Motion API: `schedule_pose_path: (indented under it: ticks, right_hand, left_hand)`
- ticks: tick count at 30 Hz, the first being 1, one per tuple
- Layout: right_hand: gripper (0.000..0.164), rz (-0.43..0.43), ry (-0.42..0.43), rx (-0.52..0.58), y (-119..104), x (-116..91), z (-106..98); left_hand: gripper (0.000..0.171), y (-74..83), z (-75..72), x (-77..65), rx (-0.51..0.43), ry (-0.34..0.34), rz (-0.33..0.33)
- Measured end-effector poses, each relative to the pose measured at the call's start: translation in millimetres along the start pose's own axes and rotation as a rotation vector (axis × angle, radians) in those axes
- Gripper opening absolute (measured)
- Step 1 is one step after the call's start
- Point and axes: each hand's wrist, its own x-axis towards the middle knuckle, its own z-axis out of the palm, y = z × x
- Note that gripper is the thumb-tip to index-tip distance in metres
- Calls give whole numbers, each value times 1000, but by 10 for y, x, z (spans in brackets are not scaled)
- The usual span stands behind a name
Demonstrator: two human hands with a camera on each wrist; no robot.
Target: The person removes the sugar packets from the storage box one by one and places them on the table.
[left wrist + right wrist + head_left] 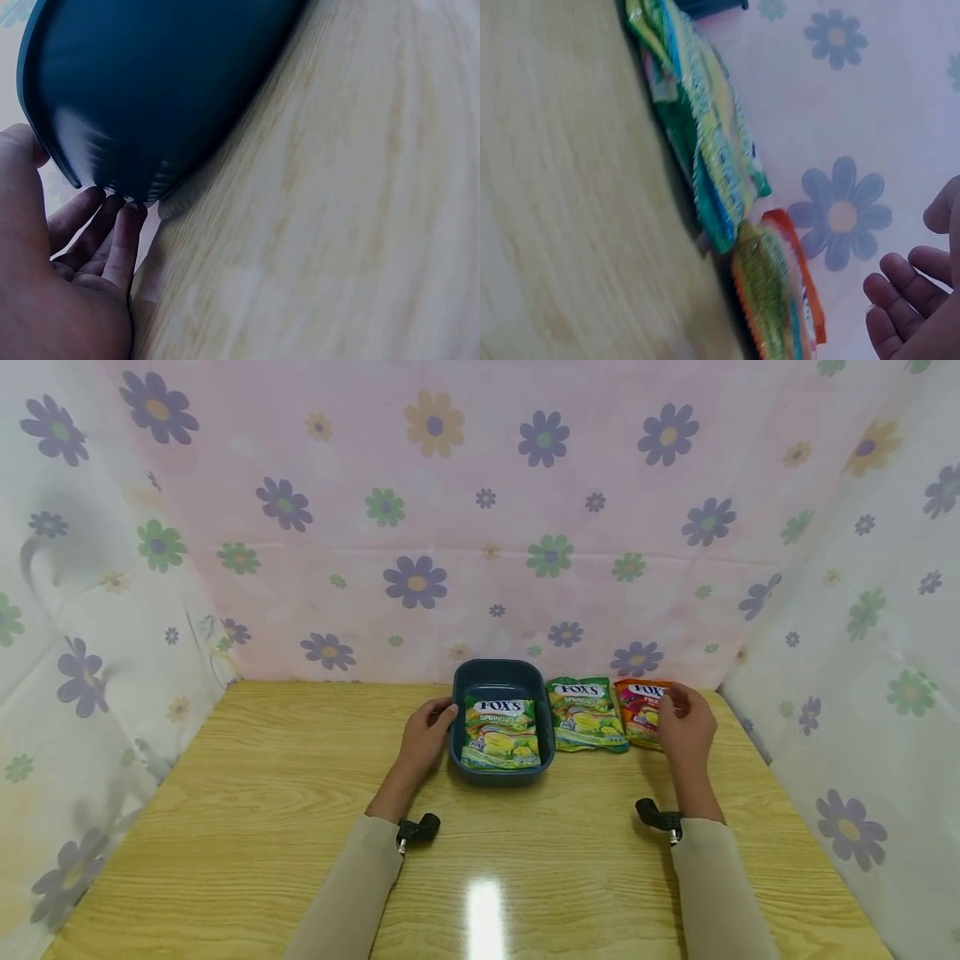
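A dark blue rectangular tub [459, 768] holds one green FOX'S Spring Tea candy bag [501, 739]. My left hand [427, 735] holds the tub's left side; in the left wrist view its thumb is at the rim and its fingertips [129, 217] touch the outer wall. Just right of the tub lies another green candy bag [587, 714]. An orange-red FOX'S candy bag [640, 710] lies beside that, partly hidden by my right hand [686, 727]. The right wrist view shows this hand apart from the orange-red bag [780, 292], fingers loosely bent around nothing.
All of it rests near the back edge of a wood-grain table [300, 827]. A flower-printed cloth [480, 527] rises directly behind, with cloth sides at left and right. Each wrist wears a black camera mount [420, 828].
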Motion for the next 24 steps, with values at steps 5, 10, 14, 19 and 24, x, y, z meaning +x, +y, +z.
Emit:
schedule_pose_path:
  ticks: [5, 10, 14, 19, 24]
  right_hand:
    - [43, 21, -72, -9, -172, -12, 20]
    - [42, 15, -123, -13, -317, -40, 51]
    - [43, 7, -155, -22, -406, -54, 78]
    - [43, -15, -200, -15, -535, -92, 104]
    - [43, -37, -244, -24, -618, -133, 127]
  left_hand:
    - [46, -17, 0, 5, 7, 2, -4]
    - [47, -20, 6, 9, 7, 6, -10]
    - [47, -15, 5, 12, 3, 5, -11]
    - [47, 9, -1, 5, 7, 3, -15]
    - [46, 15, 2, 1, 11, 4, -9]
